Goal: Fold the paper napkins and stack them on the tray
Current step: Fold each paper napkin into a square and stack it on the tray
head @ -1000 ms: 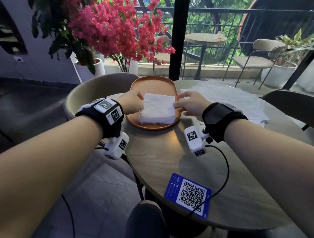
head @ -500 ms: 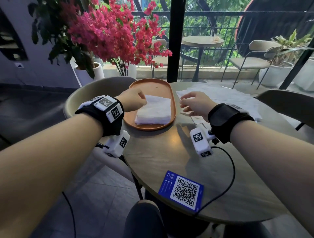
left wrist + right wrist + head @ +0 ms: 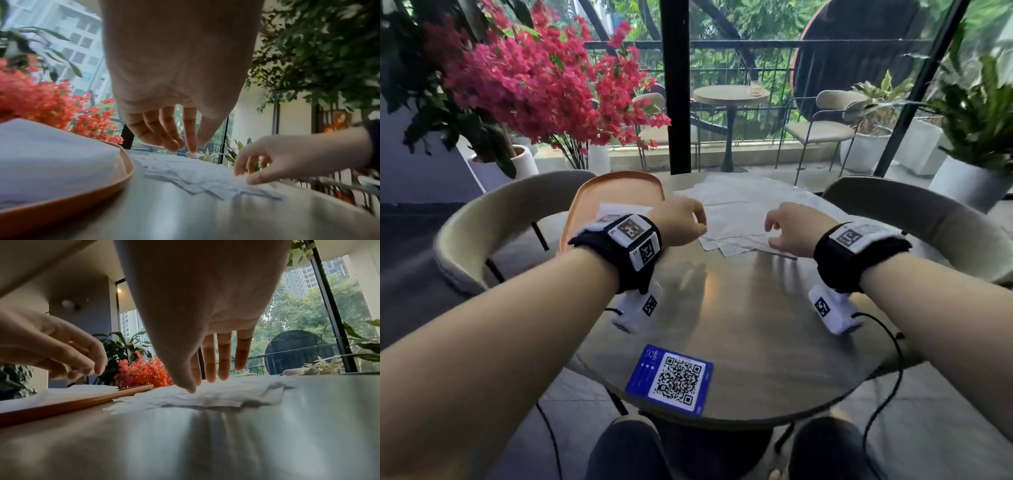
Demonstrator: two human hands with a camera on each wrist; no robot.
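An orange oval tray [image 3: 619,185] lies at the table's far left and holds a stack of folded white napkins [image 3: 51,159], mostly hidden behind my left wrist in the head view. To its right, a loose pile of unfolded napkins [image 3: 736,212] is spread flat on the table. My left hand [image 3: 700,222] hovers just above the pile's left edge, its fingers [image 3: 174,142] hanging relaxed and holding nothing. My right hand [image 3: 770,233] is at the pile's near right corner. Its thumb tip [image 3: 190,389] touches the top sheet and its fingers [image 3: 224,361] stay straight above the paper.
A blue QR-code card [image 3: 671,380] lies by the near edge of the round table [image 3: 739,308]. Beige chairs [image 3: 493,219] stand left and right of it. Pink flowers [image 3: 534,85] rise behind the tray. Wrist-camera cables [image 3: 893,359] hang off the table's right edge.
Both hands have let go of the folded stack on the tray and moved right to the loose pile. The left hand followed the right one across.
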